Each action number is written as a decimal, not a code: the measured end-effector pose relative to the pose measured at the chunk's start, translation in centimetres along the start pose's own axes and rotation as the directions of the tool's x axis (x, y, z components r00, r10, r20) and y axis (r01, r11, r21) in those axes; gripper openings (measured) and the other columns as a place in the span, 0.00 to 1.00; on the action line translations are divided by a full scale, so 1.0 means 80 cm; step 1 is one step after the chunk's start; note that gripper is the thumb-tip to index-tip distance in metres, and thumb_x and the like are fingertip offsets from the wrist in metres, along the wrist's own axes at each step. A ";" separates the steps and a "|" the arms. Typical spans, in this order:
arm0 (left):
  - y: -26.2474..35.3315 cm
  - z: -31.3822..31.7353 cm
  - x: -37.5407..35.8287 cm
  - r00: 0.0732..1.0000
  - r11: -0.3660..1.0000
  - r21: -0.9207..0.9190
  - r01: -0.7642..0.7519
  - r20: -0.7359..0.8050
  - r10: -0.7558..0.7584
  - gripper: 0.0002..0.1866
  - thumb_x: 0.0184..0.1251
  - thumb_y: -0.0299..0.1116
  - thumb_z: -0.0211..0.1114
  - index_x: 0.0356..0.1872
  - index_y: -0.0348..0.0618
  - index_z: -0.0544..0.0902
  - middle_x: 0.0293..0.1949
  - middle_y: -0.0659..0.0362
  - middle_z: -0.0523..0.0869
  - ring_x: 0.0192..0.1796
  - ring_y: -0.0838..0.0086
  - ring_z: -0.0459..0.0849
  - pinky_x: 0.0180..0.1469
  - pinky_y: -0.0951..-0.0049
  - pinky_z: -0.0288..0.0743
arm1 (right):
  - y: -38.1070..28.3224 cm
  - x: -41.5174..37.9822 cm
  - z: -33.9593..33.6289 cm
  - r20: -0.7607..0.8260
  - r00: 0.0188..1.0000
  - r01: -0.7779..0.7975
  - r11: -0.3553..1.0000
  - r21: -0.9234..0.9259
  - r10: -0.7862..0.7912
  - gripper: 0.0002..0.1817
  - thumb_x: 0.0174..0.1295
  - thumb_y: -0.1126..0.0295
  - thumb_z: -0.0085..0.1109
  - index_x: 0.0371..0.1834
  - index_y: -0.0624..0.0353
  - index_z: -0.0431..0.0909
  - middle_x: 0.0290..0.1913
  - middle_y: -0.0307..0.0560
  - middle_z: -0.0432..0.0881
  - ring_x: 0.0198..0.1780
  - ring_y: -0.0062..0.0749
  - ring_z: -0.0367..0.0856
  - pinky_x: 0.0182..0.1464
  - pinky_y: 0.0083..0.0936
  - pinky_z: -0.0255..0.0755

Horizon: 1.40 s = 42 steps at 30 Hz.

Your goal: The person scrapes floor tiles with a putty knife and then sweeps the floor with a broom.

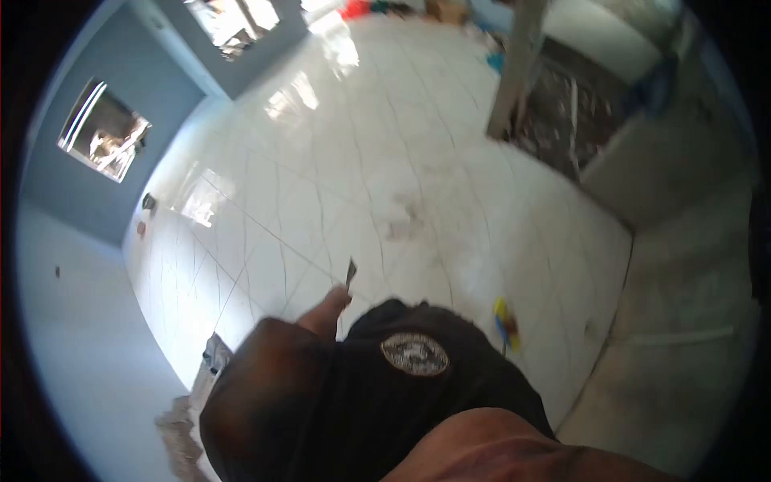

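My left hand (333, 301) reaches out past my dark sleeve, with its fingers closed round a small putty knife (352, 271). The blade is narrow, grey and flared toward the tip, and it points away from me over the glossy white tile floor (353, 193). My black shirt, with a round badge (414, 354), fills the lower middle. Bare skin crosses the bottom edge, while my right hand is out of sight. Beside my right side is a blurred yellow and blue thing (506, 323).
Blue-grey walls (173, 96) with window openings stand on the left. A doorway post (514, 72) and a pale low wall (675, 209) are on the right. Dirty smudges (405, 221) mark the tiles. A cardboard box (446, 11) lies far back. Broken plaster (181, 438) shows at lower left.
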State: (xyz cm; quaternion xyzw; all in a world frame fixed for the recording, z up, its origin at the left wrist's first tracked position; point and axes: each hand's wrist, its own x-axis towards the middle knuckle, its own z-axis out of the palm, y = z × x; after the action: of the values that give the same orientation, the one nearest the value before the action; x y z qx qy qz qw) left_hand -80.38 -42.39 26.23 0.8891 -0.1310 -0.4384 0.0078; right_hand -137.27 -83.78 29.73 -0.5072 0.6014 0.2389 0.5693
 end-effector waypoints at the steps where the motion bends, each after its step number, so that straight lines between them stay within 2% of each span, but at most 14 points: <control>1: -0.072 0.068 0.067 0.964 0.992 0.127 0.004 -0.265 0.030 0.16 0.58 0.37 0.59 0.43 0.39 0.86 0.46 0.47 0.87 0.50 0.55 0.85 0.54 0.55 0.78 | -0.026 -0.004 -0.016 0.016 1.000 0.009 0.999 -0.043 -0.009 0.11 0.63 0.62 0.57 0.33 0.59 0.81 0.26 0.48 0.81 0.28 0.36 0.80 0.31 0.36 0.74; 4: -0.119 0.046 -0.017 0.981 0.986 0.157 0.052 0.175 -0.080 0.18 0.61 0.36 0.56 0.49 0.42 0.86 0.51 0.50 0.85 0.53 0.57 0.84 0.57 0.52 0.76 | -0.094 -0.002 -0.048 0.060 0.998 0.035 0.987 -0.157 -0.025 0.11 0.64 0.61 0.57 0.36 0.58 0.80 0.27 0.48 0.81 0.29 0.37 0.81 0.32 0.36 0.74; 7: -0.079 0.032 -0.133 0.968 0.915 -0.336 0.223 -0.037 -0.249 0.17 0.61 0.36 0.57 0.47 0.39 0.83 0.41 0.48 0.87 0.42 0.59 0.87 0.42 0.55 0.81 | -0.142 0.011 -0.075 0.124 0.992 0.057 0.972 -0.227 -0.029 0.11 0.65 0.61 0.56 0.39 0.58 0.80 0.28 0.48 0.82 0.30 0.37 0.81 0.33 0.36 0.75; 15: -0.005 0.228 -0.236 0.918 0.596 -0.778 0.201 -0.063 -0.392 0.18 0.58 0.38 0.63 0.44 0.35 0.82 0.40 0.43 0.86 0.42 0.52 0.86 0.41 0.55 0.81 | -0.269 0.057 -0.087 0.548 0.836 0.153 0.947 -0.283 0.028 0.13 0.67 0.61 0.55 0.47 0.58 0.79 0.31 0.49 0.82 0.34 0.39 0.83 0.35 0.36 0.75; 17: 0.005 0.306 -0.271 0.960 0.956 -0.188 -0.227 -0.206 0.188 0.20 0.58 0.38 0.63 0.47 0.34 0.80 0.42 0.40 0.85 0.44 0.49 0.86 0.44 0.55 0.80 | -0.311 0.058 -0.042 0.648 0.762 0.290 0.892 -0.348 0.005 0.14 0.68 0.61 0.55 0.49 0.58 0.79 0.32 0.49 0.83 0.35 0.39 0.83 0.36 0.36 0.75; 20: 0.001 0.463 -0.231 0.913 0.893 -0.416 0.174 -0.271 -0.305 0.21 0.65 0.41 0.53 0.52 0.35 0.77 0.39 0.43 0.86 0.43 0.48 0.86 0.49 0.53 0.78 | -0.364 -0.034 0.050 0.785 0.602 0.675 0.618 -0.405 -0.144 0.20 0.68 0.61 0.53 0.61 0.55 0.76 0.46 0.54 0.85 0.42 0.40 0.84 0.39 0.37 0.77; 21: -0.041 0.486 -0.251 0.980 0.993 0.008 -0.119 -0.160 0.119 0.16 0.62 0.41 0.61 0.40 0.37 0.83 0.35 0.42 0.85 0.41 0.51 0.86 0.42 0.51 0.79 | -0.384 -0.060 0.084 0.764 0.645 0.397 0.842 -0.366 0.027 0.24 0.66 0.65 0.59 0.62 0.64 0.70 0.43 0.59 0.84 0.41 0.43 0.85 0.46 0.40 0.77; 23: 0.039 0.402 -0.361 0.857 0.941 -0.335 0.037 -0.473 -0.202 0.19 0.56 0.46 0.67 0.33 0.37 0.83 0.35 0.43 0.83 0.44 0.52 0.83 0.47 0.52 0.75 | -0.370 -0.080 0.156 0.850 0.522 0.748 0.516 -0.419 -0.067 0.22 0.63 0.63 0.60 0.57 0.61 0.71 0.39 0.54 0.85 0.43 0.46 0.85 0.47 0.41 0.76; 26: 0.113 0.244 -0.512 0.754 0.555 -0.761 -0.337 -0.570 -0.325 0.18 0.54 0.43 0.71 0.38 0.40 0.83 0.35 0.50 0.86 0.40 0.57 0.84 0.45 0.57 0.77 | -0.311 -0.155 0.238 0.900 0.309 0.783 -0.454 -0.425 -0.308 0.13 0.65 0.61 0.58 0.40 0.60 0.73 0.31 0.54 0.82 0.38 0.41 0.83 0.43 0.38 0.74; 28: 0.137 0.226 -0.530 0.738 0.243 -0.853 -0.462 -0.522 -0.428 0.22 0.52 0.34 0.76 0.45 0.34 0.80 0.43 0.50 0.86 0.47 0.65 0.85 0.54 0.65 0.77 | -0.279 -0.115 0.280 0.983 0.142 0.899 -0.401 -0.177 -0.114 0.14 0.65 0.59 0.56 0.43 0.57 0.73 0.39 0.62 0.83 0.45 0.60 0.81 0.44 0.46 0.74; 35: 0.149 0.227 -0.581 0.727 0.235 -0.810 -0.537 -0.586 -0.357 0.25 0.51 0.36 0.77 0.50 0.39 0.81 0.49 0.56 0.86 0.55 0.68 0.82 0.61 0.66 0.72 | -0.231 -0.202 0.439 0.926 0.210 0.888 -0.458 -0.047 0.313 0.21 0.62 0.60 0.54 0.59 0.51 0.76 0.46 0.63 0.82 0.50 0.58 0.81 0.50 0.46 0.73; 39: 0.078 0.271 -0.605 0.478 0.092 -0.779 -0.620 -0.469 -0.743 0.15 0.55 0.29 0.75 0.43 0.39 0.82 0.40 0.57 0.87 0.44 0.75 0.84 0.53 0.71 0.77 | -0.160 -0.241 0.539 0.863 -0.114 0.867 -0.376 0.329 0.492 0.28 0.64 0.57 0.55 0.66 0.55 0.68 0.43 0.64 0.83 0.44 0.58 0.82 0.45 0.44 0.75; 41: 0.025 0.306 -0.618 0.287 0.107 -0.787 -0.608 -0.343 -0.894 0.13 0.57 0.31 0.73 0.39 0.38 0.79 0.39 0.57 0.87 0.44 0.76 0.84 0.48 0.72 0.78 | -0.113 -0.347 0.563 0.847 0.450 0.848 -0.435 -0.304 0.285 0.30 0.63 0.53 0.58 0.64 0.60 0.68 0.41 0.63 0.84 0.38 0.55 0.84 0.42 0.42 0.77; 42: 0.002 0.319 -0.639 0.172 0.125 -0.790 -0.600 -0.280 -0.944 0.13 0.58 0.32 0.73 0.37 0.38 0.78 0.36 0.58 0.87 0.40 0.76 0.84 0.44 0.72 0.78 | -0.095 -0.333 0.580 0.832 0.464 0.840 -0.450 -0.304 0.304 0.30 0.63 0.53 0.58 0.64 0.60 0.68 0.41 0.63 0.84 0.38 0.55 0.84 0.42 0.42 0.77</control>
State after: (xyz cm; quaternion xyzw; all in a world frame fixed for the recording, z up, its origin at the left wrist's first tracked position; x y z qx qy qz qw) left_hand -130.08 -27.67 50.31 0.6750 0.4011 0.2699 0.5574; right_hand -114.37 -37.51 45.62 -0.7557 -0.3554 0.5347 0.1292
